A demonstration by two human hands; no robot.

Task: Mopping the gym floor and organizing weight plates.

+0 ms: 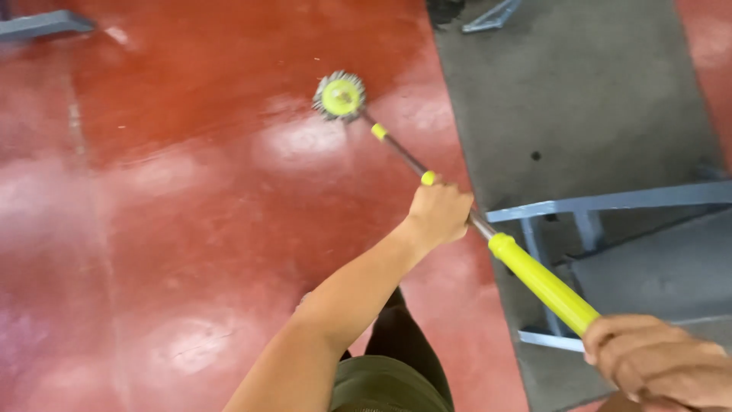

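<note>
A mop with a round yellow-and-grey head rests on the wet red floor. Its metal pole runs back to a yellow grip. My left hand is closed around the pole at its middle, just behind a small yellow collar. My right hand is closed on the top end of the yellow grip at the lower right. My left forearm crosses the frame from the bottom centre.
A grey mat or floor strip lies to the right of the red floor. A blue-grey metal frame stands on it beside the mop handle. Another grey bar lies at the top left. My legs show at the bottom.
</note>
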